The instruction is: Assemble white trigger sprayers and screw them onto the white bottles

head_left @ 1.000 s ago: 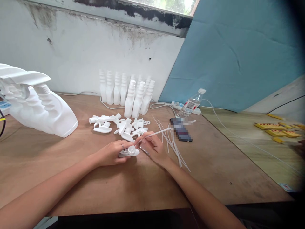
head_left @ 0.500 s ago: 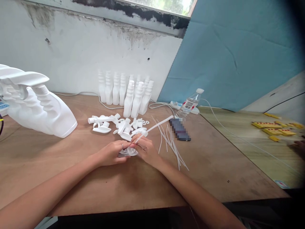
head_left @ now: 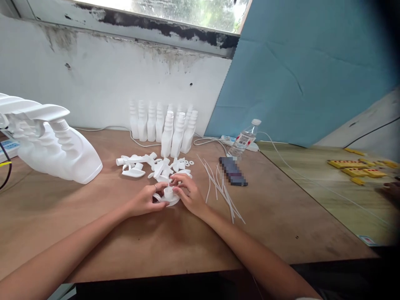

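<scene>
A white spray head [head_left: 168,194] lies between my two hands near the middle of the table, its round collar facing up. My left hand [head_left: 149,201] is closed on its left side, thumb below and fingers above. My right hand [head_left: 188,194] is curled at the collar's right side, with thumb and fingers around its edge; whether a small part is between the fingertips is too small to tell. Just beyond lies a pile of white spray heads [head_left: 133,166] with a few small white rings [head_left: 191,163]. Thin white tubes [head_left: 229,204] lie crossed to the right.
White bottles [head_left: 177,135] stand at the back. Large assembled spray bottles [head_left: 78,154] are at the left. A clear water bottle [head_left: 243,139], a dark phone [head_left: 233,171] and a power strip [head_left: 254,146] sit at the right. Yellow pieces [head_left: 353,171] and part of another person's hand are farther right.
The long white tube that stuck up from between my hands no longer shows. The spray head's collar now faces up in plainer sight, and my fingers have shifted around it. The view has tilted slightly upward.
</scene>
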### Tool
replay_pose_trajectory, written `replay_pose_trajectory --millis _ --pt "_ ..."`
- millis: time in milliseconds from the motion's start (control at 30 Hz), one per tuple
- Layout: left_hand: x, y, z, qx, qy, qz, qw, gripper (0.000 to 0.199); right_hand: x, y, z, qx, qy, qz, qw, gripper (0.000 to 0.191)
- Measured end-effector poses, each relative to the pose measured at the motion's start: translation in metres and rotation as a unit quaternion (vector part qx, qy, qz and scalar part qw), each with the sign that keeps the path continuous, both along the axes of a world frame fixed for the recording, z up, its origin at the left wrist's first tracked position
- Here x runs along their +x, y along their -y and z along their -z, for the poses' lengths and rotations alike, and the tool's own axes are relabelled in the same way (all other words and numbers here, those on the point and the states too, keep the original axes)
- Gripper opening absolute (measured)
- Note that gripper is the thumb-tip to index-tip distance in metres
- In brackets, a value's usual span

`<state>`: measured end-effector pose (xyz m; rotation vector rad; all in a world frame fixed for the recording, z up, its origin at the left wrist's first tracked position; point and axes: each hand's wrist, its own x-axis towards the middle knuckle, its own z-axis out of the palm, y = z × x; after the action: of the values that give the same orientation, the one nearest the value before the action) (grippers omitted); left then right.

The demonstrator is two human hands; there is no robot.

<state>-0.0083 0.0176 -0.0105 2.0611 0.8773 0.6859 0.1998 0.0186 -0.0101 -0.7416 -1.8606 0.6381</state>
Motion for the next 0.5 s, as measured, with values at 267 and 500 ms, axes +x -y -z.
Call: replay_pose_trajectory --millis 267,500 --pt "0.001 -0.006 -0.016 -0.167 0.123 0.021 0.978 0.051 0.022 -0.001 -0.021 0.279 0.27 -0.053 0.92 0.054" --pt "0.025 -0.076 -0.059 -0.018 0.176 -0.093 0.98 0.048 0.039 -0.012 -0.043 0.342 0.175 0.115 0.916 0.051"
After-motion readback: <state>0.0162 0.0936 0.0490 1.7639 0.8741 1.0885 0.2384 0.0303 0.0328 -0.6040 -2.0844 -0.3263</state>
